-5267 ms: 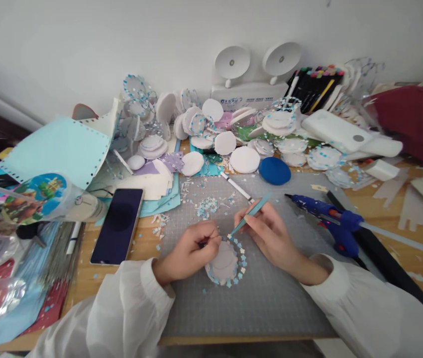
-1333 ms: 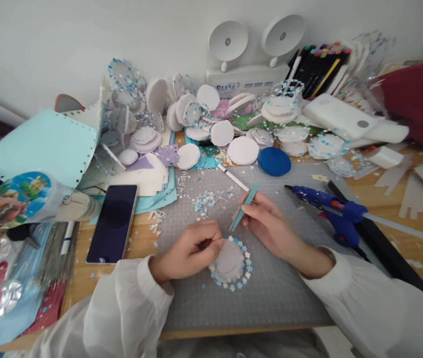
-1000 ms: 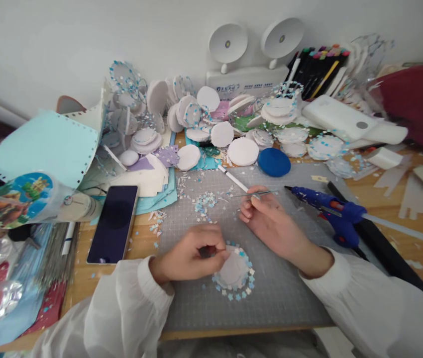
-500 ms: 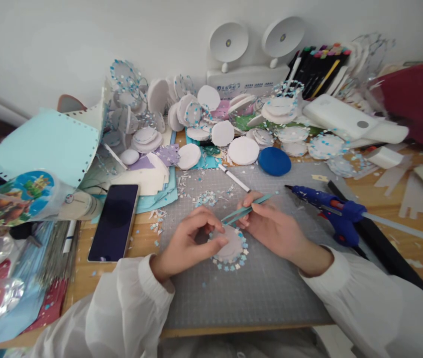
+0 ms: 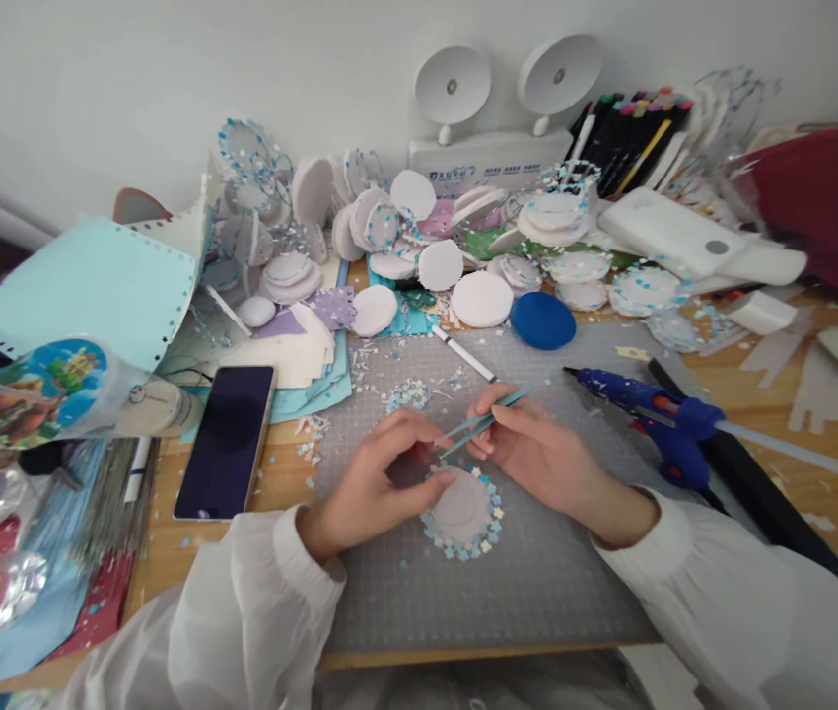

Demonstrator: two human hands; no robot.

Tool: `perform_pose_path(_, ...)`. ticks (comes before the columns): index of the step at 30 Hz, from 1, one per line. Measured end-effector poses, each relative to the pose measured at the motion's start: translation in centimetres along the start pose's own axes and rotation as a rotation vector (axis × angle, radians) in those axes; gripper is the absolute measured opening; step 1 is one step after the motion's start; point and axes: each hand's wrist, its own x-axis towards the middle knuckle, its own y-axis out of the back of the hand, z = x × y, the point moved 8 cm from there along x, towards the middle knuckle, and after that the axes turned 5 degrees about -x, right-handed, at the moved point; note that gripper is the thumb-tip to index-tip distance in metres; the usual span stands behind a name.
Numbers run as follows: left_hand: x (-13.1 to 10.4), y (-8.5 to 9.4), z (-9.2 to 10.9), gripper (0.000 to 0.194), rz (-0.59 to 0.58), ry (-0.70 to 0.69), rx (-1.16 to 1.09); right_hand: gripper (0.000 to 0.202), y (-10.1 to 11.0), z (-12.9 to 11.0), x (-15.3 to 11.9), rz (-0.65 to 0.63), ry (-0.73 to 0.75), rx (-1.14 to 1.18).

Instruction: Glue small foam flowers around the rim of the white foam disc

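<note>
A round white disc edged with tiny blue and white flower pieces is low over the grey cutting mat. My left hand is curled at its upper left edge, with the thumb over the disc's face and the other fingertips partly hidden. In my right hand is a pair of teal tweezers, pinched between thumb and fingers. The tweezers' tips point left, close to my left fingertips above the disc. Whether the tips hold anything is too small to tell. A small heap of blue and white flower pieces lies just beyond my hands.
To the right is a blue glue gun with a glue stick in its back. A phone lies left. White discs, a blue round lid and a white pen are farther back. A plastic cup stands far left.
The disc has shifted toward me and its face shows more fully beneath my left thumb. The tweezers have moved slightly left and down, while my left hand has stayed nearly in place.
</note>
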Motion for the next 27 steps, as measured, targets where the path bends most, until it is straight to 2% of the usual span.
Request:
perform_pose_path(2,0.0,-0.5,0.1,0.01,-0.07,0.007,-0.041,0.015,0.0,0.0,0.0,0.011,-0.01,0.026)
perform_pose_path(5,-0.2,-1.2,0.4,0.012,-0.185,0.013,-0.107,0.015,0.2,0.1,0.0,0.038,-0.024,0.027)
perform_pose_path(7,-0.2,-0.8,0.2,0.011,-0.134,0.045,-0.173,0.015,0.2,0.1,0.0,0.043,-0.026,0.014)
perform_pose_path(10,-0.1,0.3,-1.0,0.019,0.018,0.13,-0.335,0.014,0.1,0.1,0.0,0.013,-0.011,-0.004)
perform_pose_path(12,-0.2,0.6,-1.8,0.021,0.07,0.185,-0.442,0.012,0.0,0.0,0.0,-0.014,0.01,-0.021)
perform_pose_path(17,-0.3,0.8,-2.8,0.017,0.113,0.262,-0.515,0.01,-0.3,-0.1,-0.2,-0.045,0.033,-0.063)
perform_pose_path(21,-0.3,0.7,-2.9,0.023,0.106,0.313,-0.494,0.012,-0.3,-0.2,-0.2,-0.031,0.039,-0.093)
perform_pose_path(27,-0.4,0.8,-3.1,0.023,0.128,0.316,-0.51,0.011,-0.1,0.1,-0.2,-0.043,0.035,-0.103)
